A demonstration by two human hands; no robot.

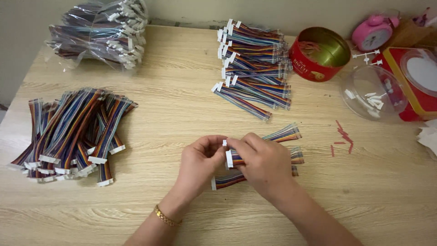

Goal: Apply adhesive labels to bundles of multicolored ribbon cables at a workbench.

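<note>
My left hand (200, 160) and my right hand (261, 161) meet over the middle of the wooden table (182, 114). Together they pinch a small bunch of rainbow ribbon cables (287, 135) by their white connector ends. The cables' loose ends fan out to the right from under my right hand. One more cable end with a white plug sticks out below my left hand. A gold bracelet (166, 217) circles my left wrist.
A loose heap of ribbon cables (73, 132) lies at the left, a neat stack (255, 68) at the back centre, a bagged bundle (102, 32) at the back left. A red round tin (321, 53), clear plastic bowl (373, 91), pink alarm clock (372, 33) and red scraps (343, 136) sit right.
</note>
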